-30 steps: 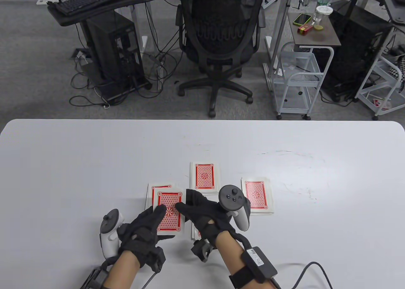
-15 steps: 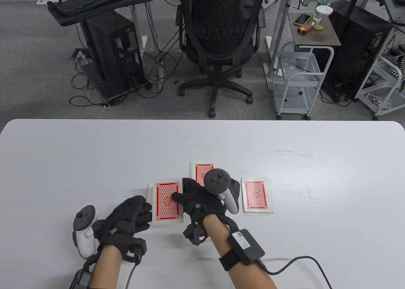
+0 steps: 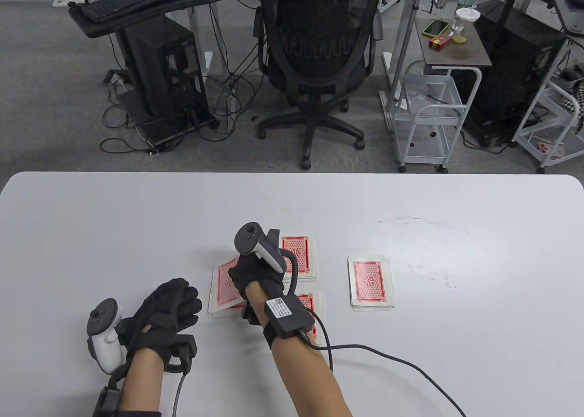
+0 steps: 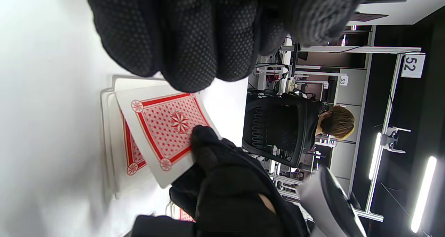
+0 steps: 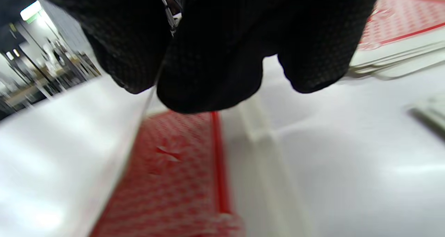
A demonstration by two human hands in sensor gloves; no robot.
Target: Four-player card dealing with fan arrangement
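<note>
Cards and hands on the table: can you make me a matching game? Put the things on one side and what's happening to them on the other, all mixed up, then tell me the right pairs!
Things
1. left pile
2. right pile
3. left hand
4. right hand

States
A. lies apart, with no hand near it
B. pinches a tilted card
C. rests beside the cards, holding nothing
D. has a card lifted at an angle over it

Pairs: 1-D, 2-A, 3-C, 4-B
</note>
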